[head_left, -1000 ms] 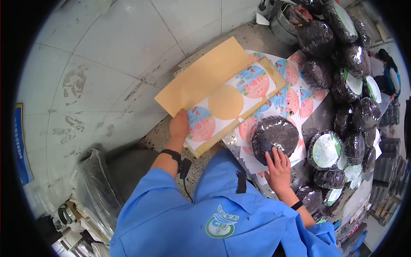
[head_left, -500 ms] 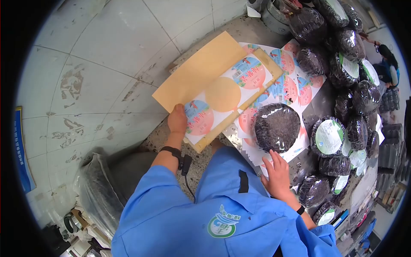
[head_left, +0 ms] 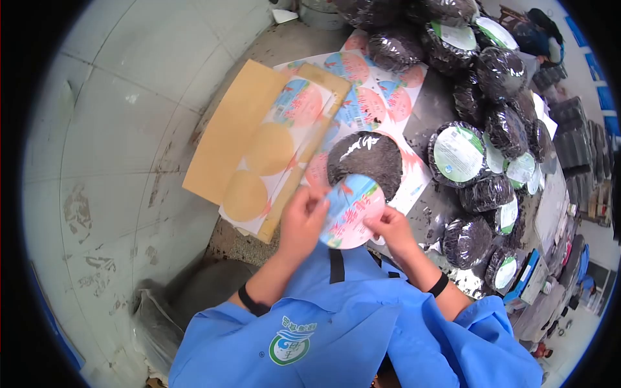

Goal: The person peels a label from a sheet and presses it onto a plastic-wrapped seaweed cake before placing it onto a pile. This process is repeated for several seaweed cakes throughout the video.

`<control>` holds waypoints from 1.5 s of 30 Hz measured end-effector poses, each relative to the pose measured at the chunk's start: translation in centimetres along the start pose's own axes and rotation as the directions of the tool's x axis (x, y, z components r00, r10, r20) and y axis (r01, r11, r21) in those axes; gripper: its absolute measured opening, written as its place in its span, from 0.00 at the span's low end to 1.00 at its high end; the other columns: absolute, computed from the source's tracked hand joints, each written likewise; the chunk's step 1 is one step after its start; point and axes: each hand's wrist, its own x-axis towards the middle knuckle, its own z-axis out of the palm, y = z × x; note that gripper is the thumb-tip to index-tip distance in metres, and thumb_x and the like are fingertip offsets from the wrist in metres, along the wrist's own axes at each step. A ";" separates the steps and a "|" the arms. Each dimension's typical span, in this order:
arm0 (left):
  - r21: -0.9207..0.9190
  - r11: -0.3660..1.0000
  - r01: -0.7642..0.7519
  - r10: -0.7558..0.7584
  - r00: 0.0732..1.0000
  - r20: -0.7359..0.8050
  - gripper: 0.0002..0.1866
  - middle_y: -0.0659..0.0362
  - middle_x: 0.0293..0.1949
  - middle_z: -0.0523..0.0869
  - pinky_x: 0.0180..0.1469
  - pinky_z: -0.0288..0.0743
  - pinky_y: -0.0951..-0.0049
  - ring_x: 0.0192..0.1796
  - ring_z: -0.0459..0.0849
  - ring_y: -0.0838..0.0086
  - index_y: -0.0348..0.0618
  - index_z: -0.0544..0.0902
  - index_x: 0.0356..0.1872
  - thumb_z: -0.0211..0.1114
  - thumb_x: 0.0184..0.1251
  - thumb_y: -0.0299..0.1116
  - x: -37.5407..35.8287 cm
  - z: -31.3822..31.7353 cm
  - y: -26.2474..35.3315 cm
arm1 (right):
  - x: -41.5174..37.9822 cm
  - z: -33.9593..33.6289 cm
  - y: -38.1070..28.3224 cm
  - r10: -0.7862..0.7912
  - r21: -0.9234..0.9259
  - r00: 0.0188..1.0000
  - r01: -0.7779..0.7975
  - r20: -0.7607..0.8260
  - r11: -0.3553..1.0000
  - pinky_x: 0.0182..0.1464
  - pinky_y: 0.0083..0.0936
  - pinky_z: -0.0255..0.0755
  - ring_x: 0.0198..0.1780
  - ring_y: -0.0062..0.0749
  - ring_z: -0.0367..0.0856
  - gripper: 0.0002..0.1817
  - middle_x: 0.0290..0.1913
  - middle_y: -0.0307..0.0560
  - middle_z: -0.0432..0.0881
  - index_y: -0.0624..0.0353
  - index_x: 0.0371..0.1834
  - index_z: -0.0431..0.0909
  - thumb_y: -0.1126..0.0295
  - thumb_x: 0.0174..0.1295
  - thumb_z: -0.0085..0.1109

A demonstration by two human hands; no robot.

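Note:
Between my two hands is a round pink-and-blue sticker label (head_left: pixel 353 212). My left hand (head_left: pixel 304 220) pinches its left edge, and my right hand (head_left: pixel 391 229) grips the right edge with thumb and fingers. Just behind the label lies a dark, round, film-wrapped pack (head_left: pixel 366 159), partly covered by it. To the left, the label sheet (head_left: pixel 265 150) rests on a yellowish backing board (head_left: pixel 226 132); one printed label remains on its upper end, and two bare tan circles show below. More printed label sheets (head_left: pixel 406 169) lie under the wrapped pack.
Wrapped dark packs, several bearing white-and-green labels (head_left: pixel 458 154), are piled along the right side of the metal table (head_left: pixel 424 126). A tiled wall (head_left: pixel 129 123) stands at left. A bucket (head_left: pixel 322 14) sits at the back. Another person (head_left: pixel 543 39) is at the far upper right.
A second label has come off the sheet and is now in both hands. My left hand left the sheet and moved right; my right hand rose from beside the pack. The view has shifted.

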 end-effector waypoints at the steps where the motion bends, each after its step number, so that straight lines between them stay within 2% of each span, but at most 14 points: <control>1: 0.164 0.986 -0.015 0.020 0.999 -0.029 0.04 0.52 0.44 0.82 0.45 0.74 0.72 0.41 0.82 0.68 0.39 0.76 0.35 0.60 0.60 0.25 1.6 0.9 0.0 | 0.5 -0.7 -0.5 -0.006 0.005 1.000 0.006 -0.010 1.000 0.28 0.14 0.66 0.26 0.15 0.73 0.16 0.27 0.34 0.80 0.62 0.46 0.75 0.72 0.56 0.65; 5: 0.654 0.695 -0.299 0.378 0.925 0.021 0.07 0.48 0.50 0.80 0.55 0.69 0.62 0.53 0.77 0.59 0.38 0.74 0.30 0.64 0.58 0.28 7.8 3.5 -3.7 | 4.7 -4.5 -1.7 -0.191 -0.333 0.949 0.101 -0.251 0.938 0.32 0.17 0.70 0.30 0.17 0.78 0.16 0.28 0.41 0.81 0.64 0.43 0.74 0.73 0.52 0.66; 9: 0.845 0.468 -0.257 0.348 0.933 0.091 0.15 0.44 0.59 0.73 0.61 0.63 0.55 0.61 0.70 0.49 0.36 0.75 0.39 0.67 0.55 0.33 9.8 4.5 -7.4 | 7.6 -5.3 -1.6 -0.321 -0.735 0.894 -0.014 -0.313 0.678 0.33 0.31 0.73 0.29 0.37 0.82 0.24 0.26 0.48 0.81 0.62 0.43 0.71 0.62 0.48 0.70; 13: 0.868 0.489 -0.083 0.313 0.946 -0.085 0.33 0.40 0.63 0.67 0.67 0.57 0.58 0.66 0.64 0.48 0.31 0.65 0.60 0.66 0.57 0.37 9.5 3.0 -8.9 | 6.7 -5.9 -2.7 -0.076 -0.623 0.889 -0.252 -0.451 0.741 0.41 0.35 0.74 0.39 0.45 0.83 0.37 0.35 0.58 0.83 0.66 0.49 0.68 0.50 0.44 0.72; 17: 0.587 0.808 -0.051 0.030 0.999 0.045 0.33 0.39 0.60 0.70 0.67 0.58 0.61 0.65 0.66 0.49 0.30 0.61 0.64 0.60 0.63 0.39 10.3 2.2 -13.9 | 10.5 -8.4 4.8 -0.271 -0.264 0.928 0.203 -0.257 0.943 0.62 0.34 0.64 0.60 0.45 0.72 0.45 0.57 0.62 0.74 0.69 0.63 0.65 0.52 0.46 0.72; 21: 0.575 0.813 -0.092 -0.020 0.983 0.185 0.26 0.39 0.54 0.76 0.61 0.66 0.63 0.58 0.74 0.55 0.27 0.69 0.57 0.59 0.64 0.39 7.1 -1.5 -13.9 | 7.5 -7.5 1.0 -0.194 -0.115 0.966 0.175 -0.173 0.978 0.69 0.31 0.53 0.69 0.41 0.60 0.53 0.67 0.57 0.63 0.65 0.71 0.52 0.56 0.44 0.73; 23: 0.668 0.680 0.301 -0.647 0.675 0.354 0.20 0.44 0.42 0.82 0.49 0.74 0.64 0.45 0.82 0.59 0.31 0.76 0.48 0.60 0.65 0.39 6.9 -4.1 -8.7 | 6.8 -8.3 -1.7 -0.091 -0.278 0.996 0.094 0.025 0.956 0.69 0.31 0.53 0.69 0.42 0.62 0.53 0.66 0.59 0.65 0.65 0.70 0.54 0.54 0.43 0.73; 25: 0.748 0.663 -0.033 -0.513 0.707 0.486 0.15 0.51 0.36 0.83 0.44 0.74 0.66 0.40 0.83 0.65 0.33 0.80 0.41 0.58 0.67 0.39 7.5 -7.0 -5.8 | 7.0 -9.8 -7.1 -0.238 -0.502 0.956 0.294 0.174 0.814 0.69 0.31 0.55 0.69 0.44 0.62 0.53 0.66 0.60 0.65 0.65 0.70 0.56 0.54 0.42 0.74; 28: 0.861 0.509 0.014 -0.069 0.997 0.024 0.13 0.49 0.40 0.82 0.47 0.73 0.63 0.43 0.81 0.58 0.37 0.78 0.45 0.58 0.66 0.36 11.7 -9.5 -5.2 | 7.2 -15.7 -21.9 -0.649 -0.595 0.760 0.527 0.011 0.607 0.69 0.34 0.55 0.69 0.43 0.62 0.48 0.68 0.57 0.62 0.63 0.69 0.57 0.59 0.46 0.72; 30: 0.883 0.470 0.006 0.244 0.960 -0.137 0.13 0.47 0.42 0.81 0.49 0.73 0.61 0.46 0.80 0.54 0.38 0.77 0.47 0.57 0.66 0.34 16.2 -11.3 -6.6 | 5.3 -18.9 -32.5 -0.629 -0.019 0.760 0.635 -0.160 0.772 0.66 0.34 0.59 0.69 0.42 0.60 0.44 0.69 0.55 0.60 0.63 0.71 0.53 0.60 0.53 0.64; 31: 0.898 0.440 -0.008 0.355 0.920 -0.166 0.13 0.47 0.43 0.80 0.50 0.72 0.60 0.48 0.79 0.52 0.37 0.76 0.48 0.55 0.67 0.34 18.2 -11.9 -7.8 | 6.0 -21.3 -35.1 -0.743 -0.147 0.646 0.729 -0.174 0.669 0.65 0.35 0.59 0.70 0.40 0.60 0.46 0.69 0.54 0.60 0.61 0.71 0.53 0.56 0.51 0.65; 33: 0.920 0.390 0.043 0.401 0.891 -0.211 0.12 0.47 0.43 0.80 0.49 0.72 0.57 0.47 0.78 0.51 0.36 0.78 0.45 0.55 0.66 0.33 21.7 -11.7 -9.6 | 10.3 -26.6 -37.8 -0.723 -0.733 0.671 0.409 -0.161 0.543 0.67 0.39 0.57 0.71 0.41 0.57 0.49 0.71 0.53 0.58 0.57 0.71 0.53 0.59 0.45 0.70; 36: 0.884 0.372 0.284 0.229 0.895 -0.384 0.10 0.47 0.39 0.82 0.47 0.72 0.55 0.44 0.79 0.52 0.37 0.81 0.38 0.57 0.63 0.32 25.0 -8.3 -9.8 | 13.9 -28.3 -39.0 -0.433 -0.884 0.876 -0.017 0.212 -0.468 0.71 0.45 0.54 0.73 0.48 0.53 0.61 0.72 0.50 0.55 0.52 0.72 0.52 0.67 0.27 0.79; 45: 0.893 0.379 0.242 0.336 0.863 -0.376 0.08 0.49 0.36 0.80 0.42 0.73 0.56 0.41 0.79 0.53 0.40 0.79 0.33 0.55 0.64 0.32 27.7 -6.8 -9.9 | 21.3 -29.8 -40.0 -0.040 -0.776 0.973 0.157 0.228 -0.611 0.66 0.37 0.60 0.61 0.46 0.68 0.57 0.55 0.51 0.72 0.58 0.63 0.65 0.64 0.16 0.80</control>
